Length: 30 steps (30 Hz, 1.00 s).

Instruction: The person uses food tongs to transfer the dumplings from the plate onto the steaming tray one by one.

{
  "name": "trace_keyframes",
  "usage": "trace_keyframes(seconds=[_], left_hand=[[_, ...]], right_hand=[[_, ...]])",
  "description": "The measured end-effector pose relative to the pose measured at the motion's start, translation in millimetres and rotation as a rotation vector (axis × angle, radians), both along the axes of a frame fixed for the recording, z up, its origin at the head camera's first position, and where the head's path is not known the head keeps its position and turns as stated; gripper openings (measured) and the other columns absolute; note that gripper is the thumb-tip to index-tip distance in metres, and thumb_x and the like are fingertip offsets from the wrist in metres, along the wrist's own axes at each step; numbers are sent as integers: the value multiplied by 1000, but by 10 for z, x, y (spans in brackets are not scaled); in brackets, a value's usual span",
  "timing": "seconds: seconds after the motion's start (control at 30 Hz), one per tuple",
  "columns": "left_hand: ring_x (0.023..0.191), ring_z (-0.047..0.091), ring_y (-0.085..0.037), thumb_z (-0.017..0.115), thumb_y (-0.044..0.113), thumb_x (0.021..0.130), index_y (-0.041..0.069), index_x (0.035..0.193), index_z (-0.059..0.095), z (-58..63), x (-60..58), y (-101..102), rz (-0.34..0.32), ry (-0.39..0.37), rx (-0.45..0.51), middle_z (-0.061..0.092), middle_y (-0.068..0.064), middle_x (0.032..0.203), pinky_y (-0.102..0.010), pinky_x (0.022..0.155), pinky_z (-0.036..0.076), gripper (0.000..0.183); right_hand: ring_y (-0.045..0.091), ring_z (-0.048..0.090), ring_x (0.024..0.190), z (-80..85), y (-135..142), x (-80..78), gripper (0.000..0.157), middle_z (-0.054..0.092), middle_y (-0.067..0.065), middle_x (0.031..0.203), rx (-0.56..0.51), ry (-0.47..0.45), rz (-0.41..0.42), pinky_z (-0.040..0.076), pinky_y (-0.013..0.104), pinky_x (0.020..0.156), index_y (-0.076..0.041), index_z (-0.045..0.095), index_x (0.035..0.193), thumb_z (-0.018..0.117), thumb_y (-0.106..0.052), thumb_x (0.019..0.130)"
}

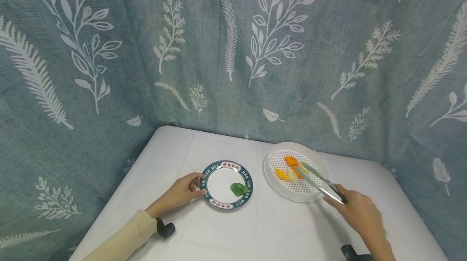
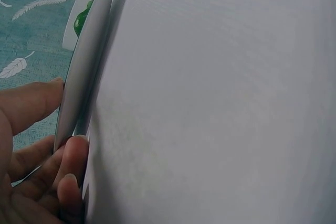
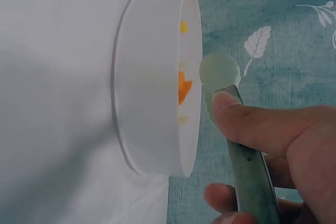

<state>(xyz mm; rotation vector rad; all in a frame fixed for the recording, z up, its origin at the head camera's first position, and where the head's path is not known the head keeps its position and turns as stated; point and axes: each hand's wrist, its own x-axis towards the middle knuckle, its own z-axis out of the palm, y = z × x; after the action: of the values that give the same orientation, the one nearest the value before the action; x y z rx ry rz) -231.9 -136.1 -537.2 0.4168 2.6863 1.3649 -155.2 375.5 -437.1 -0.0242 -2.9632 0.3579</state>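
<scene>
My left hand (image 1: 184, 192) pinches the left rim of a round plate (image 1: 219, 182) with a dark green patterned border. In the left wrist view the thumb lies on top of the rim, with fingers tucked beneath it. On the plate's right side rests a green pepper-like piece (image 1: 238, 189). My right hand (image 1: 359, 210) grips metal tongs (image 1: 316, 185); their arms stand apart over a round white strainer (image 1: 306, 190). Inside are several orange (image 1: 291, 161), yellow (image 1: 281, 174) and cream (image 1: 293, 176) pieces. Whether the tong tips touch any piece, I cannot tell.
Both dishes stand on a white-covered table (image 1: 233, 236), the strainer to the right of the plate and near the back edge. A patterned green cloth (image 1: 219, 103) hangs behind and along the sides. The strainer has a tall white wall (image 3: 149, 82).
</scene>
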Motion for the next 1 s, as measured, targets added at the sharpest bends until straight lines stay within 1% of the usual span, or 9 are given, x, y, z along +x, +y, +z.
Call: trace_keyframes(seconds=[0.07,0.27,0.47,0.63,0.87,1.0], left_hand=[[81,54,-13,83,28,88,13,136,63,-1,0,2,0,3,0,61,3,104,-28,66,48,54],[80,54,-13,84,28,88,13,135,63,-8,4,5,2,10,-5,61,3,104,-28,66,48,54],[80,54,-13,84,28,88,13,135,63,-3,6,6,7,10,-9,61,4,103,-28,66,48,54],[80,53,-13,83,27,88,13,136,63,3,12,4,6,9,-11,61,4,103,-28,65,47,54],[80,54,-12,83,26,88,13,136,63,29,15,21,20,5,-21,61,4,103,-28,66,48,53],[80,54,-12,83,26,89,14,136,63,41,22,26,23,2,-27,61,3,103,-27,66,47,53]], right_hand=[[18,41,58,14,-65,10,85,39,0,65,-6,11,9,32,34,47,-1,63,137,71,-68,86],[17,40,57,27,-248,22,76,41,-1,65,-34,21,29,32,33,48,-1,64,137,78,-55,86],[17,41,59,24,-404,19,76,43,-1,66,-57,-4,42,33,34,49,-4,65,137,76,-59,86],[17,42,61,-5,-531,0,74,44,-2,67,-68,-28,58,34,33,50,-8,65,138,77,-58,85],[14,44,63,-71,-712,4,67,48,-6,67,-69,-13,129,36,32,51,-13,69,135,80,-55,84],[12,40,60,-97,-830,18,65,42,-7,65,-77,-30,158,32,31,50,-16,70,134,82,-53,83]])
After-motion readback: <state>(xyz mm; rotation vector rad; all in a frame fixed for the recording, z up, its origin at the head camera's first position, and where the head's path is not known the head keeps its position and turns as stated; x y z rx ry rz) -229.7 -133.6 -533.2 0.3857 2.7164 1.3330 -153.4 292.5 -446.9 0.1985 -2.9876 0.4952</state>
